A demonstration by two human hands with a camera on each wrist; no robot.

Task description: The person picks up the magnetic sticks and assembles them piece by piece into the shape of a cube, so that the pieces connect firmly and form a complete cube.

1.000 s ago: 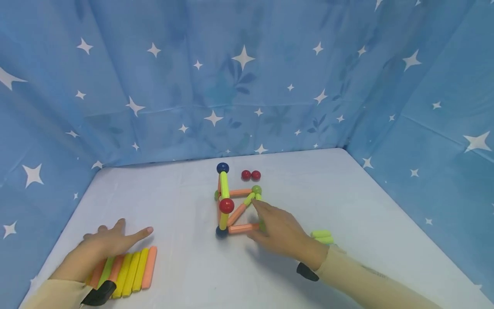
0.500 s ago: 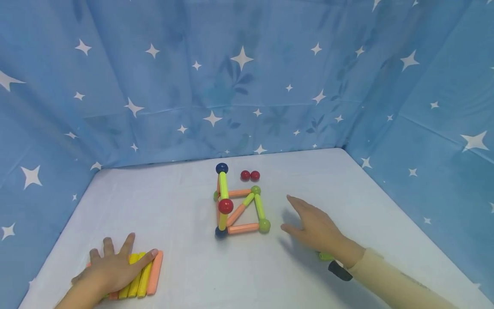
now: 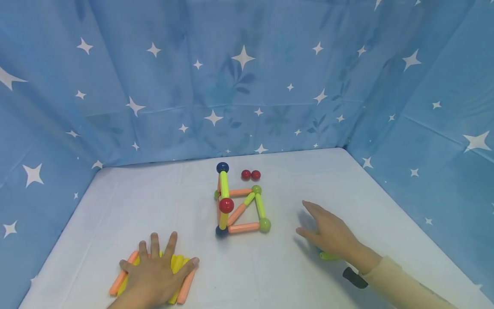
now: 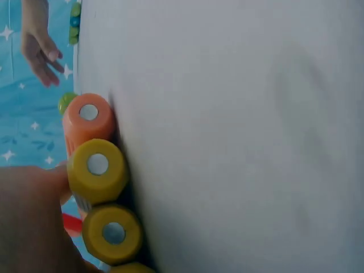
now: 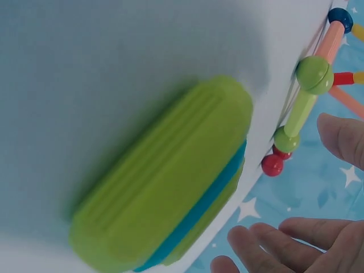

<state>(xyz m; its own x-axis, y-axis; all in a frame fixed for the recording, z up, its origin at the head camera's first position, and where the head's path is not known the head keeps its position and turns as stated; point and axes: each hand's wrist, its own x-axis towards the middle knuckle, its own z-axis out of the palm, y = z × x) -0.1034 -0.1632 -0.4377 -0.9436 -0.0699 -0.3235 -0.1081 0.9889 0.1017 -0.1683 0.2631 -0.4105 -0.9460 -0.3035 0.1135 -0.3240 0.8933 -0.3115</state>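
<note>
My left hand (image 3: 154,272) lies with spread fingers on a row of magnetic rods, mostly yellow (image 3: 176,264), with orange rods (image 3: 187,286) at its edges. In the left wrist view, yellow rods (image 4: 98,170) and an orange rod (image 4: 88,122) show silver ends beside the thumb. My right hand (image 3: 335,236), relaxed and holding nothing, hovers at the right over green rods (image 3: 328,256), partly hidden in the head view. The right wrist view shows a green rod (image 5: 165,176) close up, with a blue strip beside it. Mid-table stands a rod-and-ball frame with a red ball (image 3: 226,205).
The frame's other corners include a dark blue ball (image 3: 222,168) raised at the back and a green ball (image 3: 265,225) at the front right. Two loose red balls (image 3: 251,175) lie behind it. A blue star-patterned curtain (image 3: 243,86) surrounds the white table (image 3: 293,274).
My left hand has come down onto the rods and slid them rightward, toward the table's middle. The right hand has left the frame and moved right, over the green rods.
</note>
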